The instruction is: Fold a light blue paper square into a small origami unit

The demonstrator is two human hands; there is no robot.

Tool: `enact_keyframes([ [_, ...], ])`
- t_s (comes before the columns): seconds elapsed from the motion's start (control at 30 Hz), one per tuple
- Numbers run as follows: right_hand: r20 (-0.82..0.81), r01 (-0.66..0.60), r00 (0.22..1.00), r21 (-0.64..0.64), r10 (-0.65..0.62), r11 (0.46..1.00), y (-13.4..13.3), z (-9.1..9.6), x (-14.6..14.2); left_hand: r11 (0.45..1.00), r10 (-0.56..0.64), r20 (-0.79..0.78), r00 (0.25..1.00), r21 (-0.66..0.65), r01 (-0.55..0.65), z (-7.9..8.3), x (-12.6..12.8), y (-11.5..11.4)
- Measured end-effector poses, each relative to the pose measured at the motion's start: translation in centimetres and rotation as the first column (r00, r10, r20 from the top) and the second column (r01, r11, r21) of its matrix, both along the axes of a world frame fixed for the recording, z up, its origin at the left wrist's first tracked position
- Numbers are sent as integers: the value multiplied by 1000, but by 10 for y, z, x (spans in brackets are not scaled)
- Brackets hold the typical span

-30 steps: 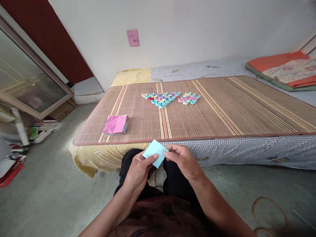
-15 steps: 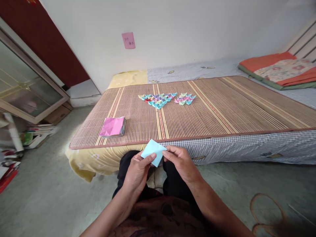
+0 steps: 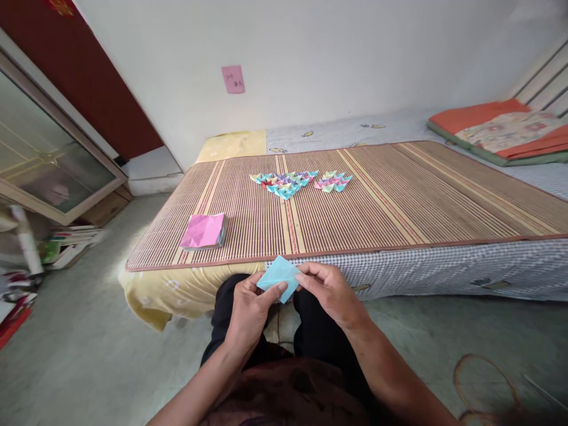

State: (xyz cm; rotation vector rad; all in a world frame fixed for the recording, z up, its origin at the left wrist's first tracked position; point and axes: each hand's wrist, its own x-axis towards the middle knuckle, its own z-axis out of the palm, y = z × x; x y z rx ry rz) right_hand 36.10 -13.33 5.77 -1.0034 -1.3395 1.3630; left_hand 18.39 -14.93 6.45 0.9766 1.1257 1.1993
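Observation:
A light blue square of paper (image 3: 279,276) is held between both hands above my lap, just in front of the bed's near edge. My left hand (image 3: 249,313) pinches its lower left side, thumb on top. My right hand (image 3: 331,291) pinches its right corner, fingers curled. On the bamboo mat (image 3: 399,195) lie a stack of paper with a pink sheet on top (image 3: 203,231) at the near left, and two clusters of small folded coloured paper pieces, a larger one (image 3: 284,182) and a smaller one (image 3: 333,181), further back.
The mat covers a low bed (image 3: 444,269) with a chequered sheet. Folded orange bedding (image 3: 501,129) lies at the far right. A glass-fronted cabinet (image 3: 48,160) and books (image 3: 66,242) stand on the floor at left. A pink note (image 3: 233,78) hangs on the wall.
The hands have kept hold of the blue paper, turning it slightly so it looks flatter. The camera view has shifted a little.

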Motion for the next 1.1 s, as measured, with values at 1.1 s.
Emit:
enact_keyframes([
  [1.1,225,114,843,812,-488,572,-21,3,-10,904,-292,415,862,-175,391,28,0,-14],
])
